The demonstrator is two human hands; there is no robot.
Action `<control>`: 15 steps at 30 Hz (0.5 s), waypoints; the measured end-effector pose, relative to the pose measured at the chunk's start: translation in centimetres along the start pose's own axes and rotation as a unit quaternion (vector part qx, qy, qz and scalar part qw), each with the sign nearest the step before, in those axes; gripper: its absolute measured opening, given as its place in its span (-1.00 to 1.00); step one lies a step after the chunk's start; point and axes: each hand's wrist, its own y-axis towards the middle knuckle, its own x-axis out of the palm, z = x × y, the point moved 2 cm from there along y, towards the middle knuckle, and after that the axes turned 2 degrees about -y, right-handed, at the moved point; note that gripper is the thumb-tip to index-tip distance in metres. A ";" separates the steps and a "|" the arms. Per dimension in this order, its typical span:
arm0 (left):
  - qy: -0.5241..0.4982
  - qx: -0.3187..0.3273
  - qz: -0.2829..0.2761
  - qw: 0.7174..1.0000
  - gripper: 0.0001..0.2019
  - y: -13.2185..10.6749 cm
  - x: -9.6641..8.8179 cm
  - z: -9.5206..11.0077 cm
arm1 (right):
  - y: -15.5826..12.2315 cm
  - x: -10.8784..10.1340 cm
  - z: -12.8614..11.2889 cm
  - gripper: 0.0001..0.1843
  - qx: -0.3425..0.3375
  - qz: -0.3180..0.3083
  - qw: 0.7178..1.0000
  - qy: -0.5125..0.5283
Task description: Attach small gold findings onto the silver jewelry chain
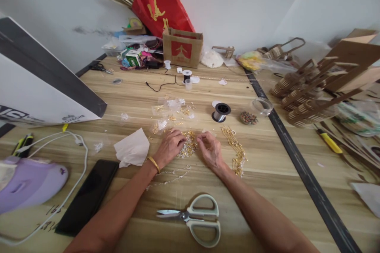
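A small pile of gold and silver beads or findings (188, 148) lies on the wooden table between my hands. My left hand (170, 145), with a gold bangle (153, 164) at the wrist, rests at the pile's left edge, fingertips pressed together over it. Just right of the pile, my right hand (210, 149) is curled with thumb and index finger pinched; whatever they hold is too small to make out. A bunch of gold chains (236, 152) lies beyond my right hand. Nearer me, a silver chain (170, 182) stretches beside my left forearm.
White-handled scissors (190, 217) lie between my forearms. A black phone (87, 197) and a paper napkin (132, 148) are to the left. A wire spool (221, 112), a heap of dark beads (248, 118) and a clear round container (262, 106) stand beyond my right hand.
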 end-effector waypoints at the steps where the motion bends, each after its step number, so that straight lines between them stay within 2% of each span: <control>1: 0.003 0.002 -0.001 1.000 -0.88 0.0 0.0 0.0 | 0.0 0.0 0.0 -0.87 0.001 0.000 1.000 0.000; 15: 0.010 0.015 0.010 1.000 -0.89 -0.1 0.7 -0.7 | 0.0 0.1 0.1 -0.90 -0.006 0.003 1.000 0.002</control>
